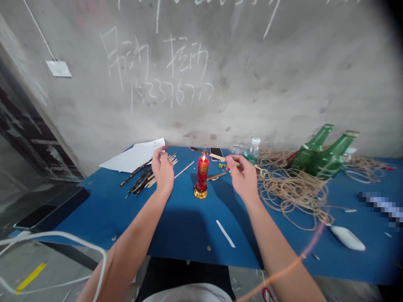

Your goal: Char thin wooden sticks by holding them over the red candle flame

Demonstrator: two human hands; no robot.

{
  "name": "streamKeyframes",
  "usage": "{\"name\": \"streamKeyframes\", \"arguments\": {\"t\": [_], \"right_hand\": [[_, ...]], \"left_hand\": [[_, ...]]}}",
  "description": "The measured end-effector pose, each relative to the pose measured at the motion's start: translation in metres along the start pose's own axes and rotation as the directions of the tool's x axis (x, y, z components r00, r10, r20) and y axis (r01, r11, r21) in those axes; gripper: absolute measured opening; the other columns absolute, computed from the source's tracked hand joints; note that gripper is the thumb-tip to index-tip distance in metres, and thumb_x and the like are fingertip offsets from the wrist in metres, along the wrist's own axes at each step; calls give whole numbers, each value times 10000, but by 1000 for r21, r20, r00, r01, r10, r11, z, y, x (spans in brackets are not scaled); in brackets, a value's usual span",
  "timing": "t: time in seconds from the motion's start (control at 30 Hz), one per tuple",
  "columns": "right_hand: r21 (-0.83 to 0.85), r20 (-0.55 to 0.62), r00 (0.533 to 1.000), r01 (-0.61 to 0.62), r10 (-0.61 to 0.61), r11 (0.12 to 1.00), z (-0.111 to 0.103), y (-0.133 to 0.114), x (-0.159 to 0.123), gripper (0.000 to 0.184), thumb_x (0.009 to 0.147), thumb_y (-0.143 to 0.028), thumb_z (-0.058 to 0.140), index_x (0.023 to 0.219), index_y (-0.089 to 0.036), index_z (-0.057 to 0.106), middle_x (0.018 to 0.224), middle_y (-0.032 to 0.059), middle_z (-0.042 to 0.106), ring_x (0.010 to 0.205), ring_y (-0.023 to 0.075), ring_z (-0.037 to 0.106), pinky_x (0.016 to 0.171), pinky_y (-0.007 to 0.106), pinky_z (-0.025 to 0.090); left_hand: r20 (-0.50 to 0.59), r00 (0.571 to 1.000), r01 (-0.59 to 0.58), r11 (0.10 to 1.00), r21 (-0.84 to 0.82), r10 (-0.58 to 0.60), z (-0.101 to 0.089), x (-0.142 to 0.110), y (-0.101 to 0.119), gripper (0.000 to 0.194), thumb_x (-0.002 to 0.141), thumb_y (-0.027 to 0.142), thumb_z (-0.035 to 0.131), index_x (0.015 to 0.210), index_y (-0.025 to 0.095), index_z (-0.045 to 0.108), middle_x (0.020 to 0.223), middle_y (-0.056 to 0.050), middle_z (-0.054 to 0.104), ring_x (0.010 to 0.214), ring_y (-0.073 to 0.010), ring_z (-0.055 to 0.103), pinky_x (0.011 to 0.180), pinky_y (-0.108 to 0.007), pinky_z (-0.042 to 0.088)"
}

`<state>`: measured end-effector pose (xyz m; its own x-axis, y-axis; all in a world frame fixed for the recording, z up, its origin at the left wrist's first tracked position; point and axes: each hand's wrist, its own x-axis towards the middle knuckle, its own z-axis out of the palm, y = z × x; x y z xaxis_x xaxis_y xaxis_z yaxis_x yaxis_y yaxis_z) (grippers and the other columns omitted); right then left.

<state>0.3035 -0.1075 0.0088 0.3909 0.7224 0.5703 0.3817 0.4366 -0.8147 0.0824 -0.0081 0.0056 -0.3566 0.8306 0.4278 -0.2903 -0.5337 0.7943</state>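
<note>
In the head view, my right hand (243,175) pinches a flat wooden stick (218,157) by its pale end. Its dark, charred part reaches left, just above the flame of a lit red candle (203,171) in a gold base. My left hand (163,167) is raised at the candle's left, fingers partly curled and apart, with nothing visible in it. Behind and beside this hand lies a pile of sticks (140,179), some blackened and some pale. A single pale stick (184,169) lies between the pile and the candle.
White papers (132,157) lie at the back left. Tangled twine (289,191), green bottles (330,157) and a small clear bottle (253,151) stand or lie to the right. A phone (216,153) rests behind the candle; a white strip (225,234) lies in front.
</note>
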Motion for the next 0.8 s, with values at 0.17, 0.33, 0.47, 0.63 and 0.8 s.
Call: {"name": "streamKeyframes", "arguments": {"t": [0.17,0.33,0.47,0.63,0.8], "right_hand": [[26,-6,1000,-15,16,1000,0,3,0,403,935,-601,651,907,-202,700,672,-10,604,521,110,469,483,241,358],[-16,-27,999,-20,20,1000,0,3,-1,419,919,-611,665,880,-196,714,660,-5,615,504,112,480,480,245,370],[-49,-87,996,-3,-1,999,-3,1,2,426,893,-605,691,901,-183,753,677,16,654,544,136,536,516,257,410],[-109,-144,989,-29,13,994,-15,0,6,435,854,-602,722,790,-174,763,586,3,603,537,149,515,519,272,393],[-179,-194,981,-56,21,982,-26,4,12,445,827,-605,730,737,-169,755,550,-6,576,514,146,485,518,277,368]], "left_hand": [[-8,1000,-2,1000,1,2,0,0,0,257,859,267,571,1071,191,694,602,75,399,451,-78,364,419,-203,250],[-24,1000,-2,1000,4,2,-1,1,0,263,858,257,556,1073,192,693,595,73,395,455,-84,371,420,-208,257],[-27,1000,-2,1000,5,2,-1,2,0,260,856,262,562,1067,189,696,598,71,401,456,-82,378,418,-206,254],[-28,1000,3,1000,6,-3,-1,2,-1,258,862,268,562,1068,192,697,578,75,391,448,-84,369,414,-202,253],[-21,1000,12,1000,-8,-12,-1,0,0,236,873,263,557,1052,192,692,565,78,372,442,-85,350,412,-205,252]]}}
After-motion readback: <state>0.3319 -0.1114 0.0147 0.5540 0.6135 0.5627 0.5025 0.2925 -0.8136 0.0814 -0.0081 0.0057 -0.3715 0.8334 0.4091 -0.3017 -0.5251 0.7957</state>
